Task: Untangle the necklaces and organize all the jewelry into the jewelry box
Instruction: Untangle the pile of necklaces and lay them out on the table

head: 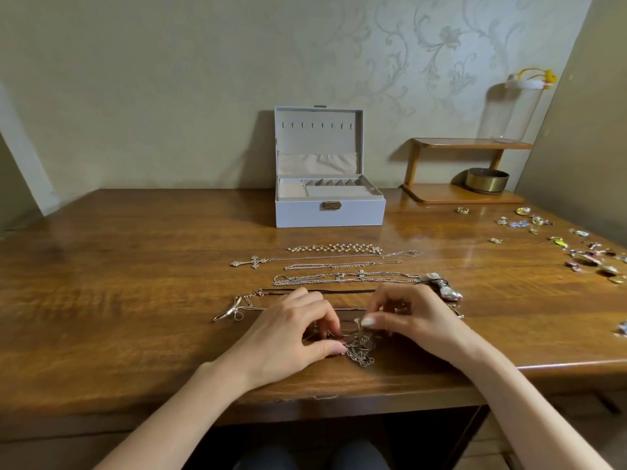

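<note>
No legible txt or labels anywhere.

You've got a glossy varnished wood table (135,283) throwing reflections near its far edge. The jewelry box (329,213) looks matt grey outside, with soft cloth lining. The chains (339,266) are shiny metal, and the bowl (487,180) is brushed brass-looking.

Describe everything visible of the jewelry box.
The jewelry box is a pale grey rectangular case with a brass-coloured clasp on its front. It stands at the back of the wooden table, lid open and upright, showing a row of hooks and a gathered pocket. The beige-lined tray has a row of small compartments and larger sections. No jewelry shows inside; nothing but the table touches it.
</note>
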Demonstrator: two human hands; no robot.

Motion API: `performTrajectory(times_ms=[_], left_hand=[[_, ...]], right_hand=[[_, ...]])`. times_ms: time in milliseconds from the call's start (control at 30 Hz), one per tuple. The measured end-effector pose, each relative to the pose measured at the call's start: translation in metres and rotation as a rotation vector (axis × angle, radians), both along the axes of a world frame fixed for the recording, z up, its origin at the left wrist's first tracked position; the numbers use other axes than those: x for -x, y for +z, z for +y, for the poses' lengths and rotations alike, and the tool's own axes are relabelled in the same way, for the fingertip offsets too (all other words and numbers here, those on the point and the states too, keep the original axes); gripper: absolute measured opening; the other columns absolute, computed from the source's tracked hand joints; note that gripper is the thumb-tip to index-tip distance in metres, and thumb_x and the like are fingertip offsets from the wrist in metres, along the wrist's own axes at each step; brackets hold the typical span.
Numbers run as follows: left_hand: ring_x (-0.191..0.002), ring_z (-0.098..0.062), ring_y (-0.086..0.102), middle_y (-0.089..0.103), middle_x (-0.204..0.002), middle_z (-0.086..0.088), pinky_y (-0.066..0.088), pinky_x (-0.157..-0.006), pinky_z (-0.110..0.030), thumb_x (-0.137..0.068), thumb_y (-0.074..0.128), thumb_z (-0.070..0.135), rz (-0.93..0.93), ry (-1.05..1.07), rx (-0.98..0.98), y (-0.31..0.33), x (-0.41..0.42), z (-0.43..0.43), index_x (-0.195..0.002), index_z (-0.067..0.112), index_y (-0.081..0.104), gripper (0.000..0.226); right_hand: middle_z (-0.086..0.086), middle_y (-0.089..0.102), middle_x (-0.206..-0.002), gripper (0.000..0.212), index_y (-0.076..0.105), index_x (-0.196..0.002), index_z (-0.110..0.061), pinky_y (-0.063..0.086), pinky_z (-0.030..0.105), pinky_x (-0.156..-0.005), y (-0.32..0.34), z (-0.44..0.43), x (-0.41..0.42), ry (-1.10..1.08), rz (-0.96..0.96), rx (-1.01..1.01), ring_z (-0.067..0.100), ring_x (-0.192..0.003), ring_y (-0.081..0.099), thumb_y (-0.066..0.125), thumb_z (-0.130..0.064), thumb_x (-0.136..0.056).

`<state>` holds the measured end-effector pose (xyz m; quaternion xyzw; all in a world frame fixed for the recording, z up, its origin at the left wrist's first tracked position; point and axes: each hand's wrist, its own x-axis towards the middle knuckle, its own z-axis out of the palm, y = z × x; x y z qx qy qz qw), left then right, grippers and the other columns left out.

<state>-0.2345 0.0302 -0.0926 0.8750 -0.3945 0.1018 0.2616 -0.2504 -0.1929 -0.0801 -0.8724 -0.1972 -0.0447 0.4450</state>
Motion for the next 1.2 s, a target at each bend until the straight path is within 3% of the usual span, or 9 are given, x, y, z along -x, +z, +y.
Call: performTrajectory(times_ms=[200,367,467,567,667,733,833,1000,1200], left_hand=[[-0.096,0.005,0.040,0.042,-0.092,0.029,0.032,-0.079,-0.006,-0.079,0.065,0.050,0.021,-0.018,-0.010,0.002,-0.001,-0.006,-0.095,0.030,0.053,0.028],[-0.091,0.003,0.039,0.041,-0.090,0.028,0.031,-0.079,-0.007,-0.079,0.064,0.051,0.011,-0.006,-0.005,0.001,-0.001,-0.004,-0.086,0.031,0.047,0.027],[-0.085,-0.001,0.045,0.049,-0.084,0.021,0.034,-0.073,-0.009,-0.081,0.058,0.046,0.042,0.003,0.114,0.001,-0.001,-0.003,-0.080,0.028,0.049,0.021],[-0.074,-0.015,0.055,0.061,-0.077,0.004,0.042,-0.064,-0.020,-0.083,0.050,0.042,0.190,0.054,0.371,0.008,0.003,-0.003,-0.082,0.016,0.053,0.026],[-0.070,-0.014,0.056,0.063,-0.078,0.010,0.043,-0.062,-0.019,-0.087,0.051,0.032,0.291,0.120,0.560,0.012,0.004,-0.001,-0.090,0.013,0.055,0.020],[-0.077,-0.008,0.060,0.066,-0.092,0.017,0.048,-0.069,-0.015,-0.089,0.056,0.024,0.341,0.104,0.583,0.014,0.003,-0.002,-0.099,0.015,0.053,0.013],[-0.084,-0.008,0.062,0.067,-0.101,0.010,0.050,-0.077,-0.019,-0.086,0.063,0.020,0.405,0.022,0.470,0.013,0.004,-0.009,-0.115,0.021,0.049,0.032],[-0.065,0.001,0.056,0.062,-0.070,0.017,0.041,-0.062,-0.012,-0.088,0.062,0.019,0.318,0.056,0.464,0.012,0.001,-0.017,-0.091,0.016,0.063,0.005],[-0.054,-0.009,0.055,0.061,-0.060,0.005,0.046,-0.055,-0.020,-0.089,0.058,0.023,0.386,0.086,0.644,0.010,-0.002,-0.018,-0.087,0.011,0.059,0.012]], right_hand=[[0.008,0.065,-0.066,0.021,0.056,-0.077,-0.006,0.050,0.024,-0.053,0.005,0.003,-0.001,0.005,0.170,-0.538,0.015,-0.060,0.060,0.071,-0.020,-0.071],[0.019,0.068,-0.074,0.029,0.055,-0.079,-0.007,0.053,0.026,-0.060,0.010,0.011,-0.010,0.024,0.135,-0.678,0.020,-0.063,0.063,0.075,-0.027,-0.072],[0.031,0.064,-0.083,0.044,0.058,-0.077,-0.011,0.054,0.028,-0.059,0.010,0.010,-0.015,0.030,0.140,-0.720,0.025,-0.068,0.064,0.085,-0.041,-0.060],[0.035,0.062,-0.087,0.039,0.058,-0.077,-0.014,0.055,0.030,-0.059,0.012,0.011,-0.015,0.072,0.181,-0.745,0.027,-0.069,0.065,0.083,-0.041,-0.064],[0.037,0.058,-0.090,0.034,0.053,-0.083,-0.011,0.055,0.032,-0.060,0.013,0.015,-0.013,0.112,0.216,-0.780,0.028,-0.074,0.068,0.074,-0.035,-0.073],[0.037,0.059,-0.091,0.039,0.053,-0.084,-0.012,0.056,0.034,-0.063,0.013,0.018,-0.014,0.128,0.229,-0.795,0.032,-0.077,0.066,0.076,-0.040,-0.071],[0.031,0.059,-0.087,0.031,0.053,-0.086,-0.011,0.056,0.037,-0.063,0.014,0.023,-0.016,0.114,0.233,-0.827,0.031,-0.076,0.064,0.070,-0.034,-0.076],[0.014,0.059,-0.078,0.020,0.056,-0.086,-0.005,0.054,0.026,-0.057,0.020,0.031,-0.018,0.045,0.203,-0.737,0.020,-0.068,0.059,0.064,-0.021,-0.079],[0.009,0.063,-0.076,0.010,0.063,-0.088,-0.002,0.056,0.023,-0.061,0.012,0.032,-0.017,-0.073,0.151,-0.588,0.016,-0.066,0.063,0.064,-0.011,-0.083]])
